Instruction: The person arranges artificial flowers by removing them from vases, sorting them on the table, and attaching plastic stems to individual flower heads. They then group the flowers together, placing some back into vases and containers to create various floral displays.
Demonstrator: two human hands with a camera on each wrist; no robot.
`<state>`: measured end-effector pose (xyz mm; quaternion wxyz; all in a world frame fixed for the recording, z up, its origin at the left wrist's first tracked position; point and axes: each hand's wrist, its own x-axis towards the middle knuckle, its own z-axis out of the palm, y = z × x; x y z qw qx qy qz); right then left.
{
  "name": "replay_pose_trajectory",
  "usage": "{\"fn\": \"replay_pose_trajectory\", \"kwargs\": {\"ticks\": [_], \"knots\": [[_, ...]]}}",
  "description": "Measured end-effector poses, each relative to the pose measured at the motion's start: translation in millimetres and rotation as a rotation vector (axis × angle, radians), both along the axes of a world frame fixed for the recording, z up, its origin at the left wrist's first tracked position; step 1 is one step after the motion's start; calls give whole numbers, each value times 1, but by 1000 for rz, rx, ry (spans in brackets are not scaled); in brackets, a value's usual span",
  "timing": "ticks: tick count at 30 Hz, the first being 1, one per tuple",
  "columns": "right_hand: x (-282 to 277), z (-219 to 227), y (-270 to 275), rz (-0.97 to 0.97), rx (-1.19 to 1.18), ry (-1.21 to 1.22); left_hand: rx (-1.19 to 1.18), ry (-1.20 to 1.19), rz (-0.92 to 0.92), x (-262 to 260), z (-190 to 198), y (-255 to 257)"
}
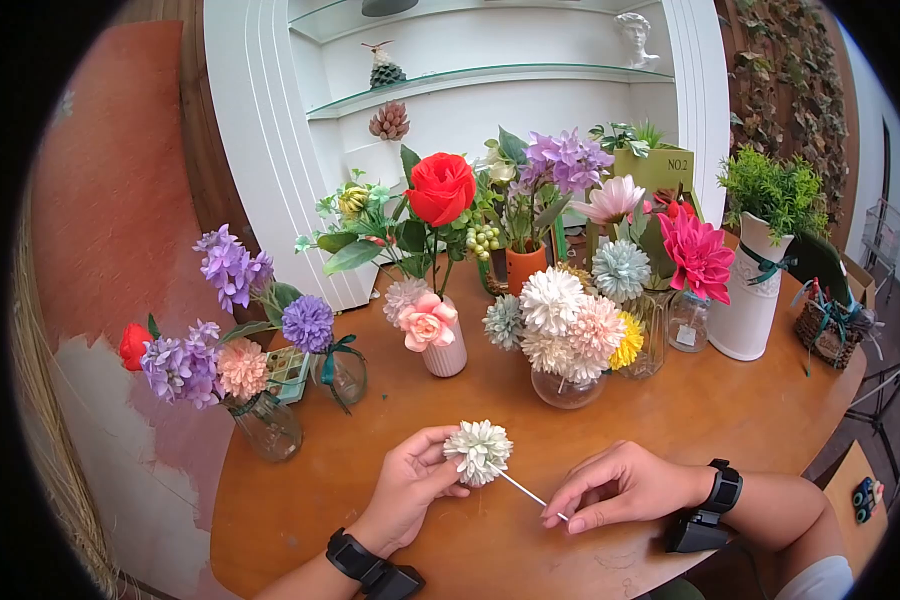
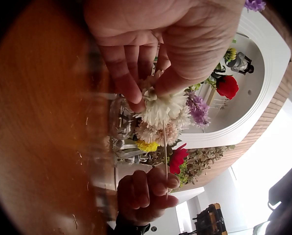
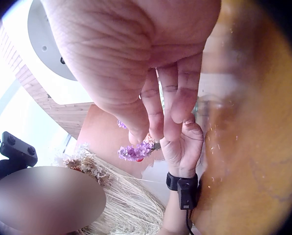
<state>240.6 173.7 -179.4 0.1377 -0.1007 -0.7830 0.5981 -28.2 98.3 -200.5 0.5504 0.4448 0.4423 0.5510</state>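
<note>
Over the front of the table, my left hand [image 1: 410, 488] grips a white, many-petalled flower [image 1: 479, 452] by its head, fingers behind and thumb in front. A thin white stem [image 1: 526, 489] slants from the bloom down to the right. Its far end lies between the thumb and forefinger of my right hand [image 1: 625, 484], which pinches it. In the left wrist view the same stem [image 2: 165, 142] runs straight from the petals to the right hand [image 2: 145, 192]. My fingers hide the flower in the right wrist view.
Behind the hands stands a round glass vase [image 1: 568, 392] of pale and yellow blooms. A pink ribbed vase [image 1: 444, 350] holds a red rose. Smaller glass vases [image 1: 270, 432] with purple flowers stand at left, and a tall white vase [image 1: 745, 310] at right on the wooden table [image 1: 410, 400].
</note>
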Motion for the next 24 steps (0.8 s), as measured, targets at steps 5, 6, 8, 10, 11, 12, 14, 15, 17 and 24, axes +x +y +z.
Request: {"fn": "replay_pose_trajectory", "kwargs": {"ticks": [5,6,8,10,11,12,14,15,17,24], "knots": [[0,0,0,-2,-8,4,1,-1,7,0,-1,0],[0,0,0,-2,-11,5,2,-2,6,0,-1,0],[0,0,0,-2,-8,2,4,-2,5,0,-1,0],[0,0,0,-1,-5,-2,3,2,-2,0,-1,0],[0,-1,1,-2,-2,-5,3,2,-2,0,-1,0],[0,-1,1,-3,0,-8,2,1,-3,0,0,0],[0,-1,0,-3,-3,-9,1,1,-3,0,0,0],[0,-1,0,-4,-6,-10,4,1,-3,-1,-1,0],[0,-1,0,-4,-3,-6,6,1,-3,-1,-1,0],[0,-1,0,-5,-5,-5,6,14,-6,-1,-1,0]]}}
